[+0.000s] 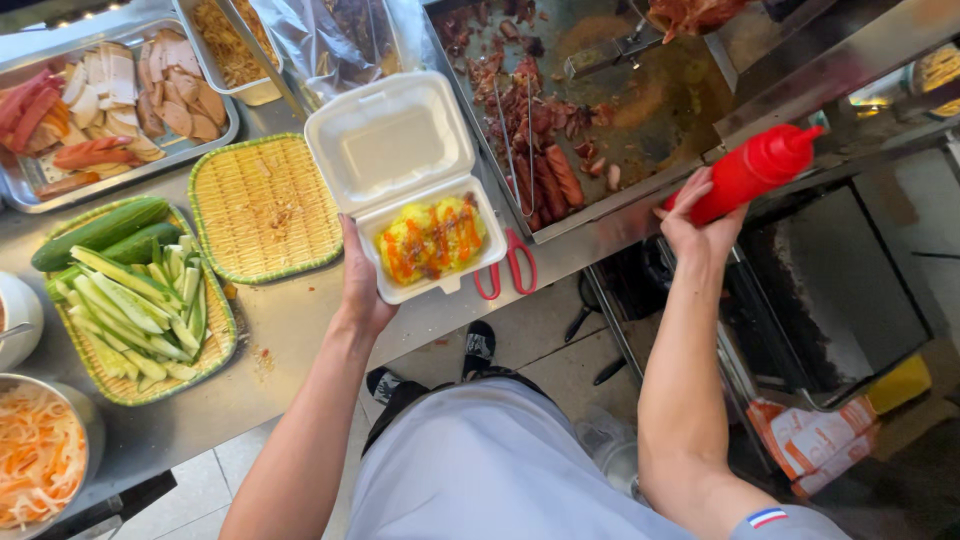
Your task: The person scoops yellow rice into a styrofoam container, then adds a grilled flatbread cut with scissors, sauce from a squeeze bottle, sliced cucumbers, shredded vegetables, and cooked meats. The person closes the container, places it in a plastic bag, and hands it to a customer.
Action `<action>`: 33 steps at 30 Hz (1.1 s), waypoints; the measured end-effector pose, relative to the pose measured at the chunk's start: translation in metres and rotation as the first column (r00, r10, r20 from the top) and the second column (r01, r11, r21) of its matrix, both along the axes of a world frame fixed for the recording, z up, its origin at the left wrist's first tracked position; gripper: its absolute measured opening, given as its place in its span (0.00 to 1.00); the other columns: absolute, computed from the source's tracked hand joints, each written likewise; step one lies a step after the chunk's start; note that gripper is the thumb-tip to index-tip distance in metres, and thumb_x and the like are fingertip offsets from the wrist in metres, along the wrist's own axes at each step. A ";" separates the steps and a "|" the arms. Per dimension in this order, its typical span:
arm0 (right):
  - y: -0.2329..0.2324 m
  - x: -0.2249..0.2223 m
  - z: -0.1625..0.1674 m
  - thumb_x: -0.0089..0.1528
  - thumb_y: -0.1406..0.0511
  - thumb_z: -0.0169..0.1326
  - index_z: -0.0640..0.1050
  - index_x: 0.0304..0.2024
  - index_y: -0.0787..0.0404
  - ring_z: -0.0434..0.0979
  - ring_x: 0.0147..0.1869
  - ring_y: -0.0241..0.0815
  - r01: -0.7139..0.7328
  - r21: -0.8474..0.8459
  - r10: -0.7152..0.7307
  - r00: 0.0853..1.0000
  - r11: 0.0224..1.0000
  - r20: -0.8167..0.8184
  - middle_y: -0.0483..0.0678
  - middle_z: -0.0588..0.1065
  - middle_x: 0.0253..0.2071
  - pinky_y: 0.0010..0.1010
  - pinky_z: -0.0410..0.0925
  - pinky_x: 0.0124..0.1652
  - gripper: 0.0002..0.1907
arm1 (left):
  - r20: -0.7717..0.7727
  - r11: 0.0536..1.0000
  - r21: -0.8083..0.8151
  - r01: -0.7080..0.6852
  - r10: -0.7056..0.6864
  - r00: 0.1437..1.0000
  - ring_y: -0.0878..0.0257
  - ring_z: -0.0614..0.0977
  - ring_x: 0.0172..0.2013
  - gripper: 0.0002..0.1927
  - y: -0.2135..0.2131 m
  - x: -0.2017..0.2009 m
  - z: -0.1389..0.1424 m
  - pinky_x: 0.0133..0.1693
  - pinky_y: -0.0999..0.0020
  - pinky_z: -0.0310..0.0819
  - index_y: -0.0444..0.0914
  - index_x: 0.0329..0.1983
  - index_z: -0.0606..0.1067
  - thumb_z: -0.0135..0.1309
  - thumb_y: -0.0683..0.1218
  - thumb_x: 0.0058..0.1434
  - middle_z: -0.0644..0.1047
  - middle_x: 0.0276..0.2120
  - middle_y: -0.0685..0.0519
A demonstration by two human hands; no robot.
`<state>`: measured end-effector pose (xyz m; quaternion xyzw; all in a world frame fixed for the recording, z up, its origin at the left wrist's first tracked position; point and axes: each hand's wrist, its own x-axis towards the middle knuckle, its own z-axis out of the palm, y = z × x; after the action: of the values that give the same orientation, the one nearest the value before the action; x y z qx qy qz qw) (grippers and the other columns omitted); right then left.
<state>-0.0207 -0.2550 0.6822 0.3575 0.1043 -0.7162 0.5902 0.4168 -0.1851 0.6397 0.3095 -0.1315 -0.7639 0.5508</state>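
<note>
Two hands show, the left hand [362, 285] and the right hand [700, 222]. There is one red squeeze bottle [752, 170], one white foam box [410, 180], one pair of red-handled scissors [507, 268] and one pair of metal tongs [517, 150]. Two woven trays [262, 205] lie on the bench [300, 330], and two whole cucumbers [100, 232].
</note>
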 end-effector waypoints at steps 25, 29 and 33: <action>0.069 0.211 -0.063 0.54 0.58 0.66 0.71 0.70 0.54 0.80 0.48 0.63 0.092 0.734 -0.072 -0.979 0.672 0.189 0.59 0.81 0.43 0.51 0.71 0.50 0.41 | 0.935 0.960 0.104 -0.258 -0.006 0.354 0.54 0.86 0.41 0.26 0.025 0.066 -0.063 0.45 0.62 0.78 0.35 0.47 0.81 0.52 0.61 0.65 0.84 0.39 0.43; 0.045 0.190 -0.076 0.49 0.63 0.69 0.68 0.72 0.56 0.81 0.45 0.54 -0.037 0.834 0.014 -0.998 0.550 -0.053 0.55 0.82 0.42 0.44 0.72 0.45 0.48 | 0.959 0.924 -0.097 -0.370 0.187 0.215 0.56 0.88 0.36 0.19 0.055 0.119 -0.046 0.41 0.64 0.80 0.36 0.44 0.83 0.56 0.55 0.63 0.85 0.36 0.45; 0.040 0.184 -0.088 0.56 0.64 0.68 0.71 0.68 0.66 0.78 0.38 0.41 -0.325 0.841 0.298 -0.829 0.433 -0.474 0.51 0.79 0.42 0.33 0.71 0.36 0.39 | 0.933 0.837 -0.333 -0.434 0.225 -0.281 0.53 0.86 0.31 0.12 0.075 0.200 -0.034 0.37 0.60 0.80 0.37 0.40 0.84 0.56 0.48 0.65 0.84 0.35 0.45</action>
<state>0.1629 -0.2146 0.5943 -0.5248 0.6835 -0.1803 0.4742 0.6168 -0.1097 0.6055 0.8326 -0.3534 -0.0792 0.4191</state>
